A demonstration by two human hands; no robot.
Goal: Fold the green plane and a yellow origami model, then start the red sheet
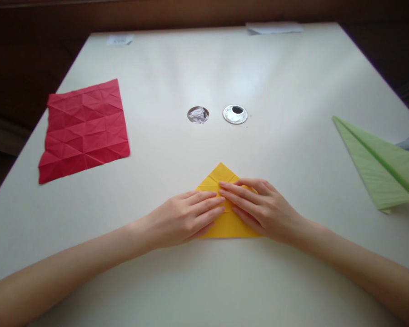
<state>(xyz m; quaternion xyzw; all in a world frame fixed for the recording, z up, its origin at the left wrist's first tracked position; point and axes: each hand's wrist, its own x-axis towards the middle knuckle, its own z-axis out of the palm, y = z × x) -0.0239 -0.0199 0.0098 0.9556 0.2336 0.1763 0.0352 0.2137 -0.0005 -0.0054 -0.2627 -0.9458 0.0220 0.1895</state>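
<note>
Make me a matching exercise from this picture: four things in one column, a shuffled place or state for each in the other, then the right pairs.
Column one
1. Red paper
2. Yellow paper
3. Green paper
4. Silver disc

Column two
A. At the right edge of the view
B. Round, with a dark opening
C. Spread out at the left, full of creases
D. Under the left hand and right hand

Pairs: 1-C, 2-D, 3-A, 4-B
</note>
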